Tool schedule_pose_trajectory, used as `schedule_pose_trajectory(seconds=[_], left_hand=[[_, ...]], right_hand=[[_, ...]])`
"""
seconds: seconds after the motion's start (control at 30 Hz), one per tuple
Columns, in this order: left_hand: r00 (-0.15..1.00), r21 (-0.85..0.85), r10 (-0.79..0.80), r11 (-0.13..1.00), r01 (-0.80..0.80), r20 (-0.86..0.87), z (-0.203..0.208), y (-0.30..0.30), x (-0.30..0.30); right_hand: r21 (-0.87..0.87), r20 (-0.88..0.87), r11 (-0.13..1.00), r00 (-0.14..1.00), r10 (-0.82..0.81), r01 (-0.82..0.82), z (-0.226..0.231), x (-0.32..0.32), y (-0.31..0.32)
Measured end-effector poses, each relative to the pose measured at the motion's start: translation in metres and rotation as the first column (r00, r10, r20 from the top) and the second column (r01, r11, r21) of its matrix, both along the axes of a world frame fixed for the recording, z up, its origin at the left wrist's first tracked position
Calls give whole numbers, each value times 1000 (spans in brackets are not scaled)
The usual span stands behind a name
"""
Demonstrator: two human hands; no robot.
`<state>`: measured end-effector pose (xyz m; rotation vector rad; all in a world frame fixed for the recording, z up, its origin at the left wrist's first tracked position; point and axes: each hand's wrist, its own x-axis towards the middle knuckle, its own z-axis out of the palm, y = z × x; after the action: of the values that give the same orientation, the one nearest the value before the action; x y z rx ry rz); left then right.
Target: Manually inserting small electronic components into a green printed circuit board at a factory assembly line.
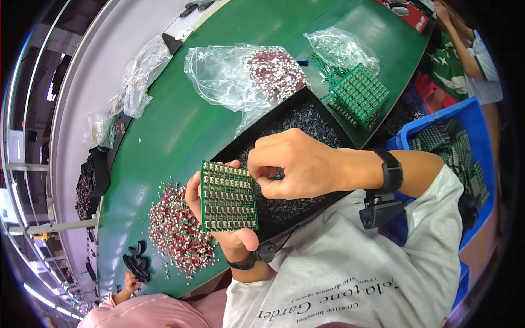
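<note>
My left hand [238,239] grips a green circuit board panel [228,195] by its edges, thumb at the near edge and fingers along the far and left sides. Rows of small pale and dark components cover the panel's face. Close against the panel's right edge is my right hand [298,164], its fingers curled into a pinch; whatever is between the fingertips is hidden. Both hands are above a black tray [336,121] filled with many small dark parts.
Red-and-white small parts [178,232] lie heaped left of my hands. Beyond the tray are a clear bag [219,74] of similar parts and stacked green boards [361,93]. A blue bin [481,117] of boards stands right. A co-worker's hand [131,283] is near black curved pieces [136,262].
</note>
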<state>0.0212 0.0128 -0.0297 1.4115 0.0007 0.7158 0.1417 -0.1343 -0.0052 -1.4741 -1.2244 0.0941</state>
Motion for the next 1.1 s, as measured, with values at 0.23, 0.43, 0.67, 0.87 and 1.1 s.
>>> schedule_pose_trajectory(seconds=[0.23,0.43,0.67,0.87,1.1], left_hand=[[1000,25,10,1000,-10,-15,3,-2,0],[1000,-10,3,1000,-4,-15,6,-3,-1],[998,-12,-1,1000,0,-55,5,-5,-7],[999,109,-36,993,38,-21,-8,6,-7],[999,137,-35,990,37,-18,-7,5,-6]], right_hand=[[54,26,998,999,29,-30,-5,-6,9],[2,34,1000,999,15,-15,1,-4,3],[157,80,988,997,-9,-3,17,-7,14],[230,103,973,994,-24,0,13,-13,27],[219,166,976,985,-57,19,13,-13,23]])
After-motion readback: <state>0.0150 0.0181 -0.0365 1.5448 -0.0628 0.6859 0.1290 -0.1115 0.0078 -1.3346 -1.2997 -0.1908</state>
